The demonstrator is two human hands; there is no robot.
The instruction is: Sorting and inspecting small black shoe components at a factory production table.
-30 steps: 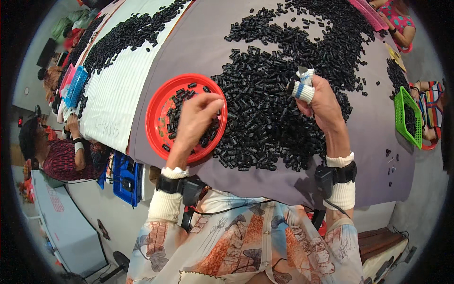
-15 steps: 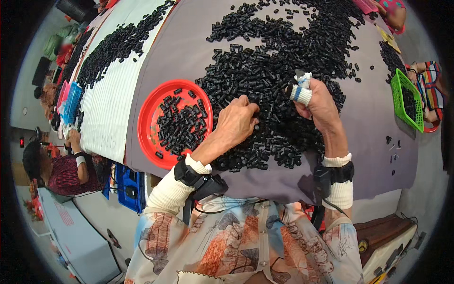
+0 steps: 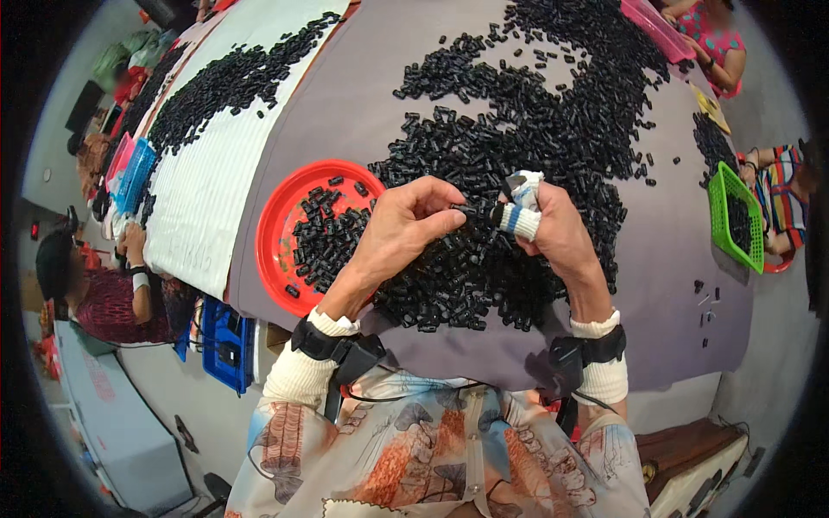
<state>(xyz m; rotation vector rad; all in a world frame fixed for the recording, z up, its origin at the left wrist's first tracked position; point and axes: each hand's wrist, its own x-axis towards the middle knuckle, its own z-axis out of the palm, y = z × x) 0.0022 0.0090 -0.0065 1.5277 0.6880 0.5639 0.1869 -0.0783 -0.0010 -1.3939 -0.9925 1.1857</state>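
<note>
Left hand: The left hand (image 3: pixel 390 231) angles inward over the heap, knuckles up, thumb and forefinger pinched on a small black piece (image 3: pixel 465 209).
Right hand: Opposite it, the right hand (image 3: pixel 560 226) curls its fingers inward, striped white wraps (image 3: pixel 521 222) just beside the piece (whether they grip anything, one cannot tell).
Wrists: Cream cuffs (image 3: pixel 298 373) and black straps circle both forearms, below the hands.
Heap: Loose black parts (image 3: pixel 432 289) spread beneath and beyond both hands.
Tray: A round red tray (image 3: pixel 267 243), part-filled with similar parts, sits left of the left hand.
Table: Grey-purple cloth (image 3: pixel 669 276) stretches right of the right hand; a white ribbed sheet (image 3: pixel 207 203) lies well left of the left.
Room: A green basket (image 3: pixel 718 211) stands well right of the right hand; a co-worker in patterned dark red (image 3: pixel 121 302) works far left.
</note>
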